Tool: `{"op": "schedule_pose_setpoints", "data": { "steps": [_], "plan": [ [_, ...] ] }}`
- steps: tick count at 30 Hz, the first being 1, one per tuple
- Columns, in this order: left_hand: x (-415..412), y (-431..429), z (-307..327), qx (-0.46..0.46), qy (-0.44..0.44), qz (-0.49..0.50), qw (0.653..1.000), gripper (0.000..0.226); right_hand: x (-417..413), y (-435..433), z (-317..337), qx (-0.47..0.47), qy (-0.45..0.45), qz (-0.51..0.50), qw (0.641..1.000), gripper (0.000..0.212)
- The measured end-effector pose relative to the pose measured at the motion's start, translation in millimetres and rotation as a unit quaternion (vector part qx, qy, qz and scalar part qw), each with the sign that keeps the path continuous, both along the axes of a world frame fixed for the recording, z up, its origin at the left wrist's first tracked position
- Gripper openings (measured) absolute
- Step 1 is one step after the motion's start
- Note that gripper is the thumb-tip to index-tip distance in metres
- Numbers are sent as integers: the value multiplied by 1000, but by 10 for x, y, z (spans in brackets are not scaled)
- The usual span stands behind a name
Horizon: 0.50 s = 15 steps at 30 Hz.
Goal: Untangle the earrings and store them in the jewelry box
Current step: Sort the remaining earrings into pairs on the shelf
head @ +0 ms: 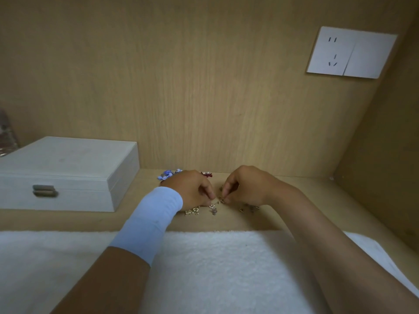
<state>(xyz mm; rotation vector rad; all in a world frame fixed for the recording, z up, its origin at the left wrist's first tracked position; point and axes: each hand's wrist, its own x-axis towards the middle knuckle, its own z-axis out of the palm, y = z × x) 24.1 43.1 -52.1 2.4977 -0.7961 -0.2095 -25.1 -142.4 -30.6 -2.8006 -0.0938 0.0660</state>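
Pale rectangular wooden jewelry box [68, 168] at left on tan wood counter [306, 200], lid shut; storing apparently not begun. Blue beaded earrings [169, 174] behind left hand [192, 189]. Fingers of left hand and right hand [247, 186] pinch small gold metal earring tangle [216, 202] between them. Loose gold pieces [192, 210] lie nearby. Untangling looks early.

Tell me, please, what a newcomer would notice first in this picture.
The two hands come first: the left hand and the right hand meet at the middle of the wooden shelf, their fingers pinching small earrings. Next come the closed pale jewelry box at the left and the white wall socket at the upper right.
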Motion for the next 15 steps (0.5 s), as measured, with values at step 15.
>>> {"op": "schedule_pose_setpoints", "data": {
  "steps": [15],
  "plan": [
    [-75,-62,124,13,-10,-16,1000,8,-23,-24,39,-10,-31,2,999,11]
  ]
}}
